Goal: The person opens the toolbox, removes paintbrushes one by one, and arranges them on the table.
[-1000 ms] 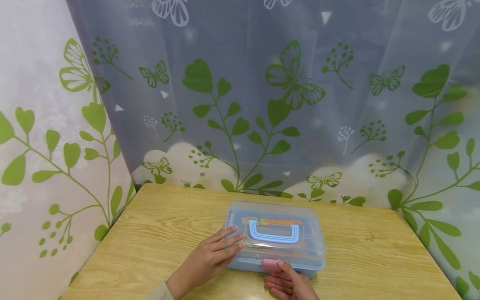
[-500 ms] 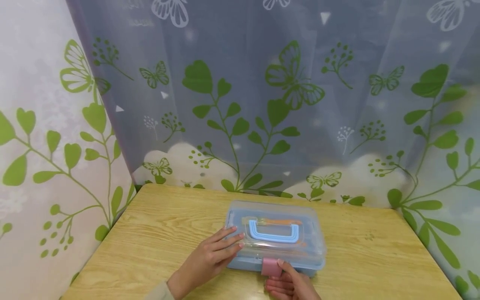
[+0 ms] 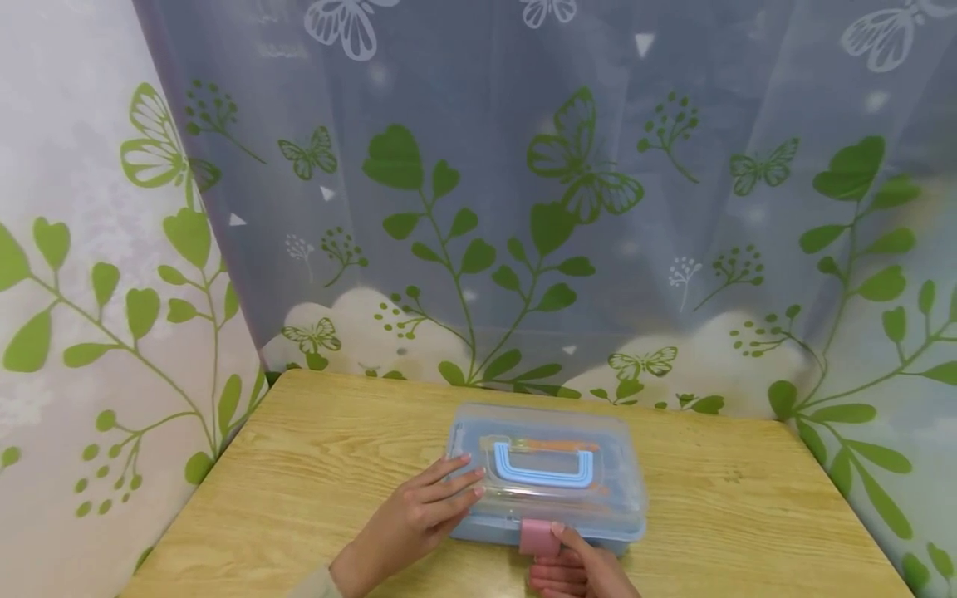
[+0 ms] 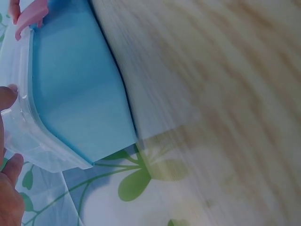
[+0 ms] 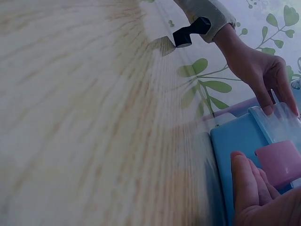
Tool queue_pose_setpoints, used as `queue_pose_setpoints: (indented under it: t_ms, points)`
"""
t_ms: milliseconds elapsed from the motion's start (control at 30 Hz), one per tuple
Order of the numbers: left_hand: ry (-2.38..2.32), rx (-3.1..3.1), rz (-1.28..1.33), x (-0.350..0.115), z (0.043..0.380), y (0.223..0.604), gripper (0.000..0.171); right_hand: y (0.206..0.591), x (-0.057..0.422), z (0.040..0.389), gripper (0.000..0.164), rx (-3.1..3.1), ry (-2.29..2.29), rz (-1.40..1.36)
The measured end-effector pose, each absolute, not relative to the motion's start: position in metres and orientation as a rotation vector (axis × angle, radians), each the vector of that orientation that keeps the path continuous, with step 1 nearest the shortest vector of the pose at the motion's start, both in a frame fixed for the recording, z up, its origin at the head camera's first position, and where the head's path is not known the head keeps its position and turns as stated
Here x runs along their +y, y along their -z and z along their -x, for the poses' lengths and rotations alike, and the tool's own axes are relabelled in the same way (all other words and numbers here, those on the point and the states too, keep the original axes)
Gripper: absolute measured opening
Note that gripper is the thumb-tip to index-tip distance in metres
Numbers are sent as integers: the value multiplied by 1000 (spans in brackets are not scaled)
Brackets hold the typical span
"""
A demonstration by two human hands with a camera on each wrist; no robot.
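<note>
A plastic storage box (image 3: 613,490) with a clear lid and blue base stands on the table; a light-blue handle (image 3: 544,475) lies folded on its lid. My left hand (image 3: 414,511) rests its extended fingers on the lid's left part. The left wrist view has the left thumb (image 4: 7,96) against the lid's front side. At the front, my right hand (image 3: 583,565) holds the pink latch (image 3: 539,538), thumb at its right edge and other fingers curled below. That latch stands out from the blue front wall (image 4: 75,80). An orange-handled item (image 3: 557,445) shows through the lid.
The wood-grain table (image 3: 336,448) spreads around the box. Behind it hangs a grey-blue curtain (image 3: 463,83) with leaf and butterfly prints, and lighter printed sheets (image 3: 67,249) close in the sides. A black device (image 5: 190,33) sits on the left wrist.
The pink latch has swung outward from the box front, and my right thumb has moved slightly down with it. My left hand keeps its place on the lid.
</note>
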State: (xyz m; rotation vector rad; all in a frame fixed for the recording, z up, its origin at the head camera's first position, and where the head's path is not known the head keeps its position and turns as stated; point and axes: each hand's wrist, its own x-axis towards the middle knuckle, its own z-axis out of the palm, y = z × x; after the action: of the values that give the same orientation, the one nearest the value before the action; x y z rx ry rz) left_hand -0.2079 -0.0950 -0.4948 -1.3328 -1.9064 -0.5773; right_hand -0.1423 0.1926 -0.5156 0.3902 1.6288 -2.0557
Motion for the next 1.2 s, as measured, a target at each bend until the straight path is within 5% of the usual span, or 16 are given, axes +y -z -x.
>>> queue_pose_setpoints:
  t_ms: [667, 1200]
  points:
    - [579, -1907, 1329, -95, 207, 496, 33, 517, 210, 137, 51, 1549, 1994, -12]
    - [619, -1936, 1338, -96, 208, 493, 39, 516, 230, 142, 54, 1733, 1845, -15]
